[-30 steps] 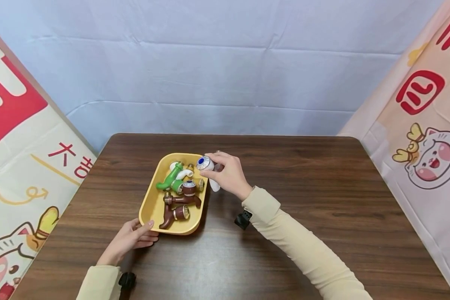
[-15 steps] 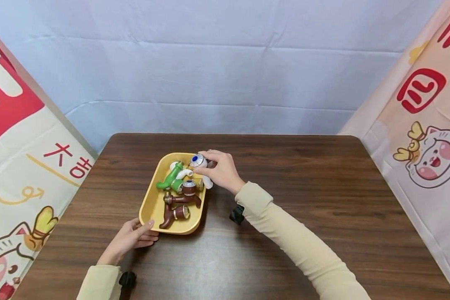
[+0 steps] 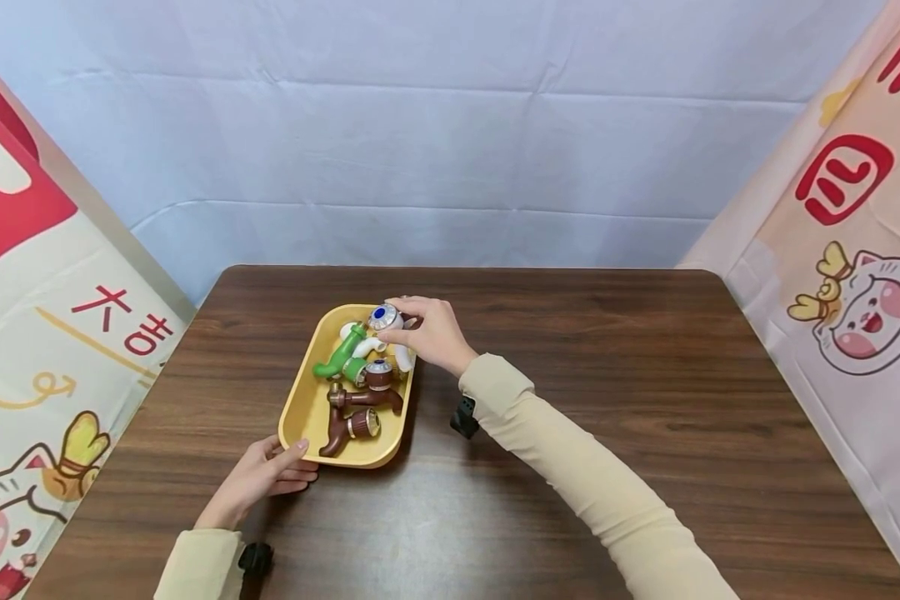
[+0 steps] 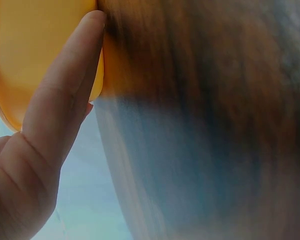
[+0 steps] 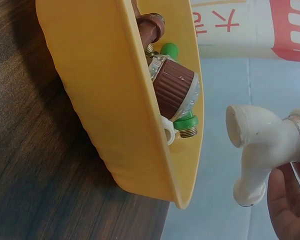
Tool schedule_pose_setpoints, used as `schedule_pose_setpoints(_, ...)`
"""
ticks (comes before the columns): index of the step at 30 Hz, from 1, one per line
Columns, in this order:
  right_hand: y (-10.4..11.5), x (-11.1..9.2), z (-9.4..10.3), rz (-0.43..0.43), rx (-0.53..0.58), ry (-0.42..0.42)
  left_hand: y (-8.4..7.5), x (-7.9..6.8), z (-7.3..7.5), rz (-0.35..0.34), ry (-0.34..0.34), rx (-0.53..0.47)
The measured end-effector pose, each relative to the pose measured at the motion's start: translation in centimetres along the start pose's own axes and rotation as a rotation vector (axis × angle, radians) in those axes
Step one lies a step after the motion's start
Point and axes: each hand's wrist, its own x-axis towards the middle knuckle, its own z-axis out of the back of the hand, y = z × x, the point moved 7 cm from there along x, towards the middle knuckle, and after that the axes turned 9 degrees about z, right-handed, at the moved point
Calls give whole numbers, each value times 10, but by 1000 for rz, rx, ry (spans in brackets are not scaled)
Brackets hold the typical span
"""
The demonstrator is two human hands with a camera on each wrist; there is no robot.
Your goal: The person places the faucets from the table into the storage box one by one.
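Note:
My right hand (image 3: 435, 333) holds a white faucet (image 5: 267, 142) by its round knob, which has a silvery face and a blue centre. The faucet hangs over the back right of a yellow tray (image 3: 306, 421), its spout pointing down in the right wrist view. At the tray's near left corner, my left hand (image 3: 258, 479) grips the rim, thumb on top and the other fingers outside. Inside lie a green faucet (image 3: 339, 357), a brown faucet (image 3: 367, 402) with a blue-centred knob, another brown faucet (image 3: 337, 435) nearer me, and a partly hidden white faucet (image 3: 367, 346).
The tray stands on a dark wood-grain table (image 3: 607, 417), left of its middle. A pale cloth (image 3: 450, 150) hangs behind the table. Printed banners with cartoon cats flank it on the left (image 3: 30, 483) and right (image 3: 862, 308).
My right hand has carried the white faucet leftward, from beside the tray's right rim to over the tray. The left hand has stayed at the corner.

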Motion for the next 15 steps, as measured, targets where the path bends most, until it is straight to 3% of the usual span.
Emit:
schedule_pose_setpoints(6, -4, 3, -5, -4, -20, 25, 0, 1, 1, -6, 2, 4)
schedule_pose_setpoints(15, -19, 7, -11, -70, 52, 71, 0, 2, 1, -1, 2, 4)
